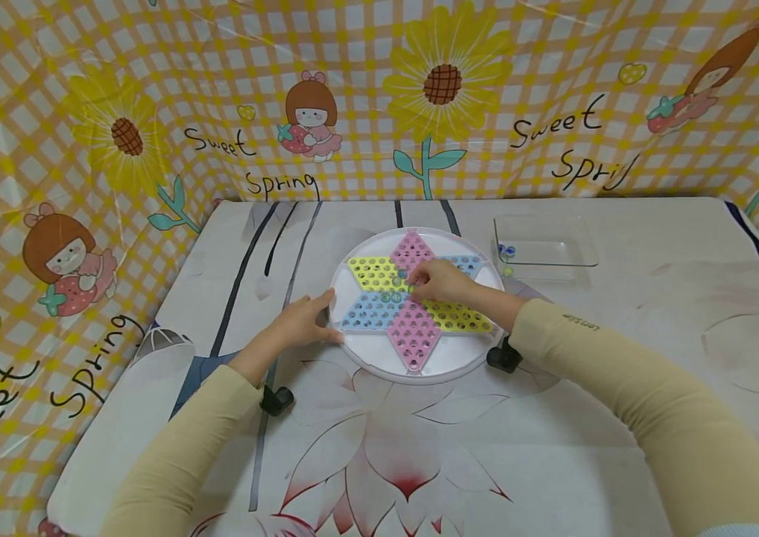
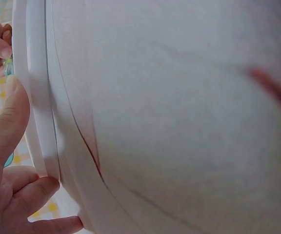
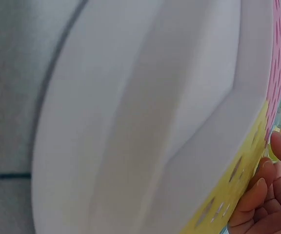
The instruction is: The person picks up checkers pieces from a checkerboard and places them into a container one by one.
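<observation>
A round white Chinese checkers board point(image 1: 366, 358) with a pink, yellow and blue star of holes lies on the table. My left hand point(image 1: 300, 322) rests against its left rim, thumb and index finger spread apart. Over the star's middle, my right hand point(image 1: 443, 282) pinches a yellow-green marble point(image 3: 272, 154) between thumb and fingers, close to the board surface. Clear greenish marbles point(image 1: 386, 297) and a blue marble point(image 1: 402, 274) sit in holes just left of the right fingertips. That hand covers part of the star's right side.
A clear plastic box point(image 1: 554, 263) stands behind and right of the board, with a few blue marbles point(image 1: 505, 250) in its left corner. At the far left lies a white mesh-like object point(image 1: 163, 341) near a dark blue item point(image 1: 201, 377). A checked cloth point(image 1: 359, 112) hangs behind the table.
</observation>
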The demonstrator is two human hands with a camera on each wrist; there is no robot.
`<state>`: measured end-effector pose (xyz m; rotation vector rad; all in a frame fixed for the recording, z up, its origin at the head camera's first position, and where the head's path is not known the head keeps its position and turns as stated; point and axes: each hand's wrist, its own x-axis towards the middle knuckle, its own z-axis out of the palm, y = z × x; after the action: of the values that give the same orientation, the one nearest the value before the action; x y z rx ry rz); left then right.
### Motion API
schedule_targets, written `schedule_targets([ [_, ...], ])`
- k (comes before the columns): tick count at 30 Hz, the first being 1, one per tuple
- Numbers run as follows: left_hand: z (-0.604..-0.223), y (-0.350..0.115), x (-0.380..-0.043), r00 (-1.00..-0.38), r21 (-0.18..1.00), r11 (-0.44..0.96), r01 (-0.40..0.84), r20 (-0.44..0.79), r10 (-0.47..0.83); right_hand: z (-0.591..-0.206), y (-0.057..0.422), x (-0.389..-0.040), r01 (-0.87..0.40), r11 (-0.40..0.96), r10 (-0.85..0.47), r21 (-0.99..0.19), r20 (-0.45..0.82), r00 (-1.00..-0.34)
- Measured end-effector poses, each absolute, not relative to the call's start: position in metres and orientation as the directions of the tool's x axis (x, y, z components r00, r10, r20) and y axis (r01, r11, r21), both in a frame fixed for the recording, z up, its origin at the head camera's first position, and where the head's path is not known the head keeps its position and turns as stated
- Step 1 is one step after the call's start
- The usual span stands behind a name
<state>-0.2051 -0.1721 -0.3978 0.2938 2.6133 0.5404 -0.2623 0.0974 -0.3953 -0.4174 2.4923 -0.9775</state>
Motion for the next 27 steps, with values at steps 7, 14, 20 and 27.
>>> schedule_targets([
  [7,-0.398,-0.172,-0.205,-0.875,0.416,0.902,0.118,-0.386,0.293,-0.393,0.098,-0.262,-0.105,0.686,-0.433,-0.720,-0.289,-0.854],
  [14,-0.400,-0.172,-0.207,-0.875,0.422,0.900,0.112,-0.388,0.291,-0.393,0.100,-0.264,-0.078,0.680,-0.436,-0.729,-0.316,-0.843],
  [20,-0.400,-0.173,-0.206,-0.874,0.422,0.900,0.113,-0.389,0.292,-0.391,0.104,-0.265,-0.016,0.651,-0.428,-0.759,-0.349,-0.834],
  [27,-0.400,-0.173,-0.206,-0.876,0.422,0.900,0.110,-0.387,0.288,-0.383,0.111,-0.268,0.000,0.645,-0.406,-0.764,-0.343,-0.847],
])
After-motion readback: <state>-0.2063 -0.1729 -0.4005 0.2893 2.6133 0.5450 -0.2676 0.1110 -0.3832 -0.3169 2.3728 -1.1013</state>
